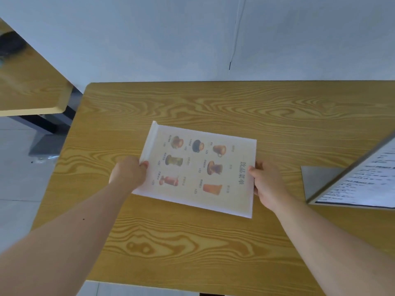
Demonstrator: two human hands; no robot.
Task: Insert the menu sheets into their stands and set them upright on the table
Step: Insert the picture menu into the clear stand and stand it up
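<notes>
A drinks menu sheet (198,169) with pictures of cups and glasses sits inside a clear stand, held flat just above the wooden table (192,242). The stand's folded base runs along its left edge. My left hand (128,173) grips the left edge near that base. My right hand (266,182) grips the right edge, thumb on top. At the right of the table a second stand (363,180) holding a text menu sheet is upright on its grey base, partly cut off by the frame.
A white wall runs behind the table's far edge. Another wooden table (27,86) with a dark round object on it stands at the far left, above a tiled floor and a dark metal table leg.
</notes>
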